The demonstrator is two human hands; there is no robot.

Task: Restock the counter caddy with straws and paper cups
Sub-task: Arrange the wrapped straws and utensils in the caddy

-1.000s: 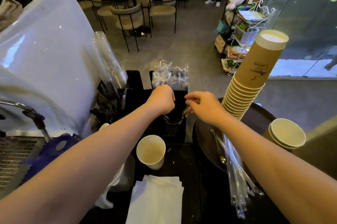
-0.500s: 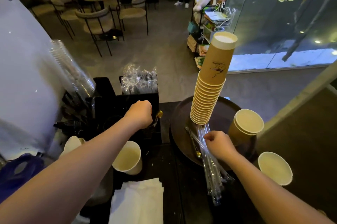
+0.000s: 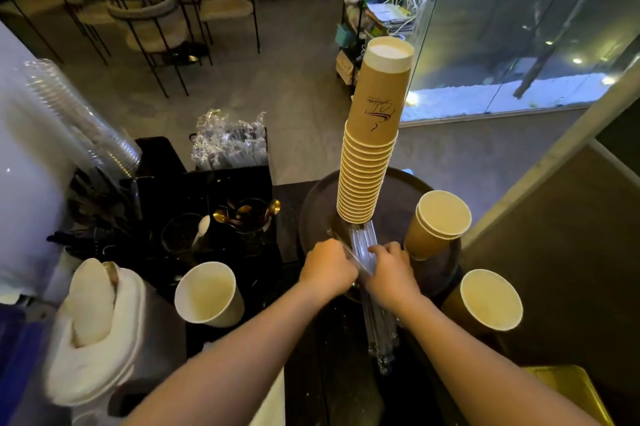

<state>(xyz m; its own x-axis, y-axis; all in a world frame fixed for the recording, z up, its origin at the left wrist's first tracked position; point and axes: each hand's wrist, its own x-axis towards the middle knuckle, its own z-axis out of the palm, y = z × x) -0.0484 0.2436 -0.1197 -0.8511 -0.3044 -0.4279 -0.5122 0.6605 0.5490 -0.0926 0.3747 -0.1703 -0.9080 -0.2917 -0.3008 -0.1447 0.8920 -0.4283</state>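
Lower centre of the head view: left hand [image 3: 327, 268] and right hand [image 3: 390, 271] side by side, both curled onto the wrapped straws [image 3: 375, 318], fingers closed over the bundle from either flank. Straws lying lengthwise from the tray [image 3: 396, 228] toward the bottom edge, far ends tucked under the cup stack [image 3: 372, 145], near ends hanging past the tray rim. Stack upside down, tall, leaning slightly right, standing on the tray just above the hands. Right of the stack, a short nest of cups [image 3: 438, 224], mouth up and tilted, also on the tray. Lower right, off the tray, a single cup [image 3: 486, 301], mouth up. Left of the hands, a white cup [image 3: 207, 294] on the dark counter. Centre left, black caddy [image 3: 194, 183]: more wrapped straws [image 3: 230, 141] upright in its rear slot, gold spoons [image 3: 247, 212] in a front holder. Far left, clear lids [image 3: 79, 117] in a slanting column.
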